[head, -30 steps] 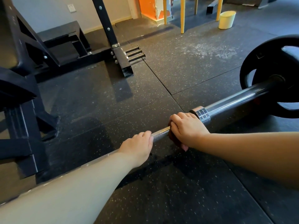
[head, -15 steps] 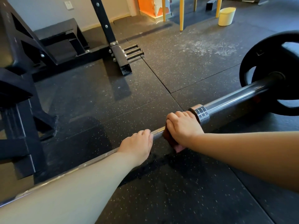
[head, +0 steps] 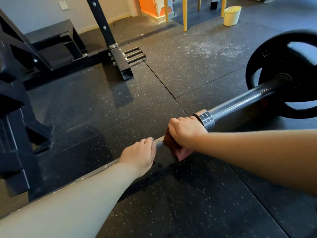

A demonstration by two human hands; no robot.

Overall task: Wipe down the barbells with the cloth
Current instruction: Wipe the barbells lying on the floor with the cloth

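1. Since 1 second ago, the right hand (head: 186, 133) and its reddish-brown cloth (head: 172, 146) have slid a little along the bar toward the left hand (head: 139, 156). The strip of bare shaft between the 2 hands is now shorter.
2. The long steel barbell (head: 240, 103) lies across the black speckled rubber floor (head: 171, 203), running from the lower left up to the right.
3. The right hand is curled over the thin shaft, clamping the cloth round it just beside the ringed silver collar (head: 206, 119). A pinkish corner of cloth sticks out below the hand.
4. The left hand wraps the bare shaft with its fingers curled over the top, near the cloth but not touching it.
5. A round black weight plate (head: 274, 54) sits on the barbell's thick sleeve at the right.
6. A black steel rack (head: 109, 31) stands at the upper left, and a pale yellow bucket (head: 231, 16) stands far back beside yellow furniture legs (head: 185, 14).
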